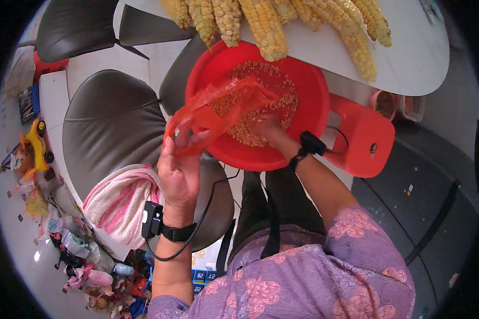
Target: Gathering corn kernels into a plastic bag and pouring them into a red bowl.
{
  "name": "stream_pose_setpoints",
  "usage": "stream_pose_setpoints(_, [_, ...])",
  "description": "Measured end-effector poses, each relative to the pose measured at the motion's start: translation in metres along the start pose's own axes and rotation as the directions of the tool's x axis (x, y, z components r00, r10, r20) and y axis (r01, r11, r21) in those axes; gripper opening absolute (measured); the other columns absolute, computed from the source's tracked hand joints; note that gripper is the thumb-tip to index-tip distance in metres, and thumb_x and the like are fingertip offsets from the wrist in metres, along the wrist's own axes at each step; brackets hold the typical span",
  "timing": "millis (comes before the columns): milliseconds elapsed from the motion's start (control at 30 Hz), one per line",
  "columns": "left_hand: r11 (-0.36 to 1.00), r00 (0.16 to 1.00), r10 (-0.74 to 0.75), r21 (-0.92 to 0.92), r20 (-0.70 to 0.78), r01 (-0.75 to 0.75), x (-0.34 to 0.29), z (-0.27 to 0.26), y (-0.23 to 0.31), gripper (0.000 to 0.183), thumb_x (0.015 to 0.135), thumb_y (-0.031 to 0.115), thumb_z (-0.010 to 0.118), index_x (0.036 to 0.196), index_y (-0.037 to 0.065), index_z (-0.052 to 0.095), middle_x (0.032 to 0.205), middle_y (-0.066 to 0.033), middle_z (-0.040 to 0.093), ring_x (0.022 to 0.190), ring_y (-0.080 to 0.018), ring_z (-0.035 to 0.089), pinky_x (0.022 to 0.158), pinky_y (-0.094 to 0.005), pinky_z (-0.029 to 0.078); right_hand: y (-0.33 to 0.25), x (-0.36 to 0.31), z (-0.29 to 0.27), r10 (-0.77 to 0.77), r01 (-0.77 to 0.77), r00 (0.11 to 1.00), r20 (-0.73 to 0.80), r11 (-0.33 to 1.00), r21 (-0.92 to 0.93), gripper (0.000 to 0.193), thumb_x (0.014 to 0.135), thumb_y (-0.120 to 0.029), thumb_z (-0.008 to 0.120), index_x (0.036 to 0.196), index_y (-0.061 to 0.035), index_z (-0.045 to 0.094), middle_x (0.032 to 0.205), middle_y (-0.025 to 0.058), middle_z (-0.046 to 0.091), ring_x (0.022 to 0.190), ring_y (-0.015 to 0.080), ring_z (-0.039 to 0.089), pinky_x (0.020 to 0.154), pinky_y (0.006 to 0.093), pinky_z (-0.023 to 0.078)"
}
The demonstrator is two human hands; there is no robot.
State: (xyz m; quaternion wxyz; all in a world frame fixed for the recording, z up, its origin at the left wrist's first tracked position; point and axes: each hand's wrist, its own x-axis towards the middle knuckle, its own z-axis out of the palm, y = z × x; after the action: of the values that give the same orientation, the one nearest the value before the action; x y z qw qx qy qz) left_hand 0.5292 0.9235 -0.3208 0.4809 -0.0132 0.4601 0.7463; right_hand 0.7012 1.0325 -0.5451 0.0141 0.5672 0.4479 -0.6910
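Observation:
A thin red plastic bag is held by its edge in my left hand, thumb and fingers closed on it. The bag spreads over the left part of a large red basin. Loose yellow corn kernels lie across the basin's bottom, some seen through the bag. My right hand reaches down into the basin among the kernels, just right of the bag. Its fingers are blurred and partly hidden, so their grip does not show. Each wrist wears a black strap with a small device.
Several corn cobs lie along the edge of a white table beyond the basin. A red stool stands at the right. Grey chairs are on the left, one with a pink and white towel. Toys and bags clutter the lower left.

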Motion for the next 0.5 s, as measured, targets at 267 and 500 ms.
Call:
stream_pose_setpoints(267, [0.989,1.0,-0.022,0.145,0.004,0.021,-0.016,0.002,-0.011,0.044,0.098,0.031,0.031,0.138,0.012,0.036,0.133,-0.0121,0.048,0.11,-0.0293,0.054,0.099,-0.046,0.036,-0.103,-0.054,0.012,0.003,-0.222,0.935,0.356,0.786,0.577,0.021,0.073,-0.005,0.06,0.093,-0.0073,0.055,0.08,0.003,0.058,0.068,0.0145,0.058,0.052,0.03,0.046])
stream_pose_setpoints(500, [0.993,0.998,-0.058,0.104,-0.012,0.059,-0.022,0.006,-0.02,0.048,0.098,0.031,0.034,0.138,0.005,0.035,0.132,-0.0101,0.049,0.108,-0.0261,0.055,0.099,-0.0436,0.036,-0.113,-0.031,0.081,-0.094,-0.087,0.969,0.23,0.74,0.667,0.023,0.086,-0.01,0.048,0.107,-0.0076,0.057,0.095,0.0054,0.062,0.086,0.0188,0.062,0.07,0.0322,0.053])
